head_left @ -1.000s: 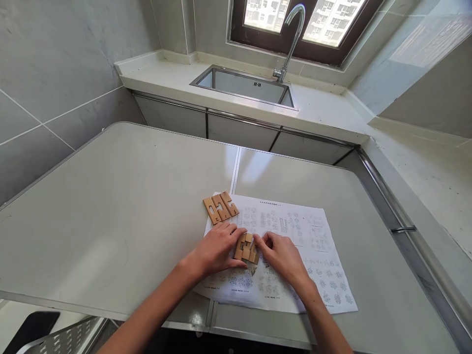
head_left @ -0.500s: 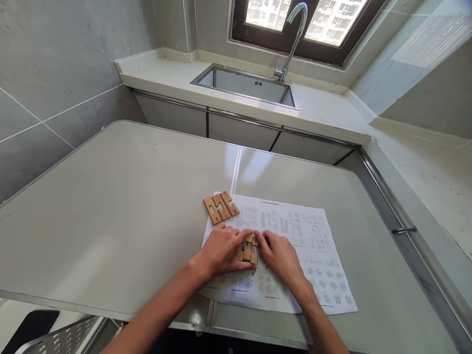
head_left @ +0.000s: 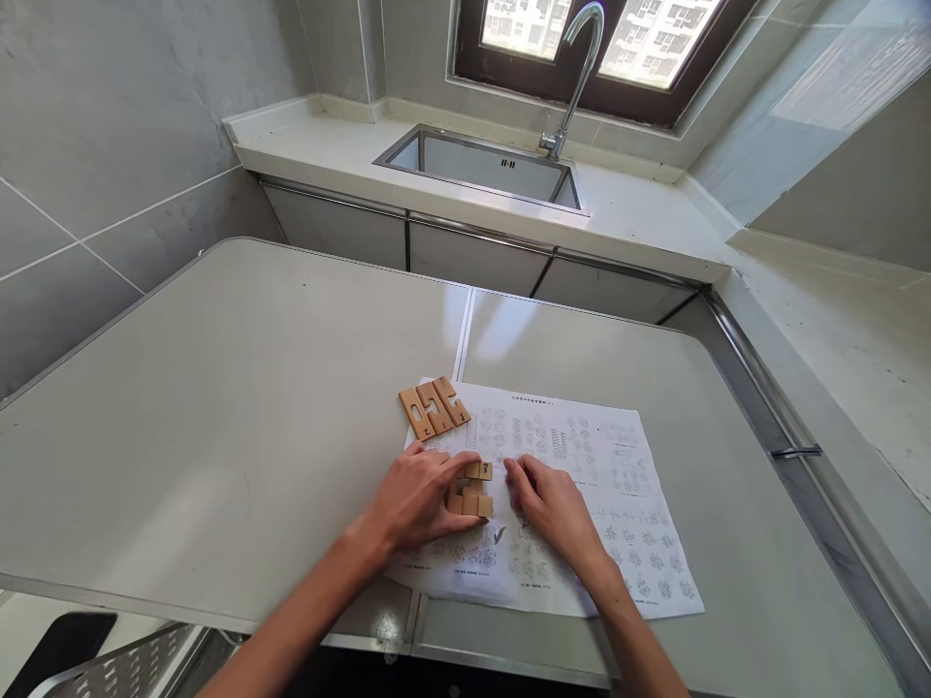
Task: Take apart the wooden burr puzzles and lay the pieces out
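Note:
My left hand [head_left: 414, 494] is closed around a small wooden block puzzle [head_left: 469, 501], thumb along its near side and fingers along its far side. The puzzle is made of several light-brown pieces fitted together, and one shows the number 3; its left part is hidden by my hand. To the right, my right hand [head_left: 549, 504] rests over the printed sheet [head_left: 611, 572], apart from the puzzle. Its fingers are curled in and nothing shows in them. Beyond my left hand lie three flat, notched wooden pieces [head_left: 434, 408] with numbers, side by side across the sheet's far left corner.
The sheet carries rows of small diagrams and lies on a pale folding table [head_left: 218, 407] with a seam. Behind the table are a counter with a sink [head_left: 484, 165] and a tall faucet [head_left: 586, 68]. A perforated metal seat [head_left: 123, 664] shows at lower left.
My left hand has drawn the puzzle a little to the left, away from my right hand's fingertips. My right hand has stayed nearly in place and no longer touches it.

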`<state>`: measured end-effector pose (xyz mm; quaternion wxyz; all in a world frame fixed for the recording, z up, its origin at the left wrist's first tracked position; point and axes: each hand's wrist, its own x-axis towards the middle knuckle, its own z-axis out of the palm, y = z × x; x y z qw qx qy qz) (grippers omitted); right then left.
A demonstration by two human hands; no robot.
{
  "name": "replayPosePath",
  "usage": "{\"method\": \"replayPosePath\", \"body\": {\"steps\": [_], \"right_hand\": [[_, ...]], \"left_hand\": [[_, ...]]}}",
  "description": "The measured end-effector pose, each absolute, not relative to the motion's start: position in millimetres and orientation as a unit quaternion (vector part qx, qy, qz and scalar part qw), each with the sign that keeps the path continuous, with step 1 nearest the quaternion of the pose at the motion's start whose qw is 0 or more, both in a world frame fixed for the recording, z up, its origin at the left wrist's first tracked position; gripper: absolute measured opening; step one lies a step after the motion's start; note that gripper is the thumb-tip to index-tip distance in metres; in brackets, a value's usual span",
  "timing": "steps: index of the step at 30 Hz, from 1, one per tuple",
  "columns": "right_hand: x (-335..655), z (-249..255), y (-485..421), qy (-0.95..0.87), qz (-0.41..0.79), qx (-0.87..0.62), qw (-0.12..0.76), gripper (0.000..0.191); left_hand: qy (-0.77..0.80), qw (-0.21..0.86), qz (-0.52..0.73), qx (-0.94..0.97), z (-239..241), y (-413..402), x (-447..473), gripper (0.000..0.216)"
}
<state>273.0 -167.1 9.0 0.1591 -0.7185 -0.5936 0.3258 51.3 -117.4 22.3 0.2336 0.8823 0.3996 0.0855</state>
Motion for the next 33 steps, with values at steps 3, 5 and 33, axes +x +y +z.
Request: {"method": "replayPosePath", "body": {"steps": [3, 5, 33], "right_hand": [[273.4, 8.0, -169.5, -0.589, 0.341, -0.71, 0.18, 0.047], [273.1, 8.2, -170.9, -0.59, 0.341, -0.708, 0.185, 0.048], [280.5, 13.3, -183.5, -0.564, 0.378, -0.689, 0.253, 0.05]], "left_hand": [[0.45, 0.235, 0.115, 0.854, 27.2, -123.1, 26.7, 0.065], [0.499, 0.223, 0.119, 0.829, 29.8, -126.5, 10.6, 0.064], [0.662, 0.184, 0.151, 0.711, 25.5, -127.8, -7.2, 0.088]]}}
